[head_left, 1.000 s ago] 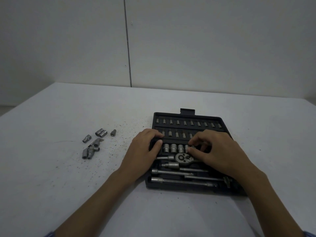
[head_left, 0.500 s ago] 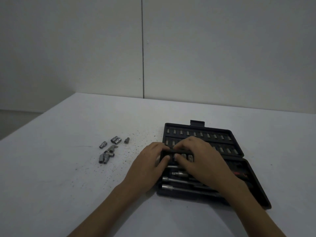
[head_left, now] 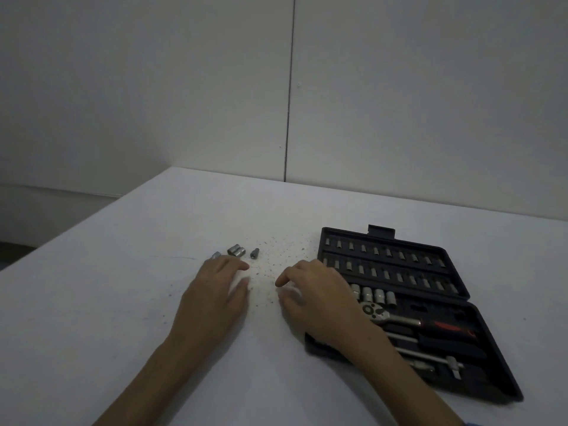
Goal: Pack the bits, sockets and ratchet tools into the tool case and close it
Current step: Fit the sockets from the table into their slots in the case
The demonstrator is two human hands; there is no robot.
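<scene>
tool case [head_left: 479, 309]: open, flat on tabletop [head_left: 123, 302], right side
case contents: two rows of bits [head_left: 387, 262] at back, sockets [head_left: 373, 295] mid-left, ratchet [head_left: 396, 316] and extension bars [head_left: 430, 358] in front
loose sockets [head_left: 236, 250]: on tabletop left of case, small bit [head_left: 254, 253] beside
left hand [head_left: 215, 290]: fingers relaxed, over loose parts, holding nothing visible
right hand [head_left: 319, 296]: loosely curled, empty, over case's left edge

Dim, flat, greyish light; soft shadows, slight motion blur throughout.
</scene>
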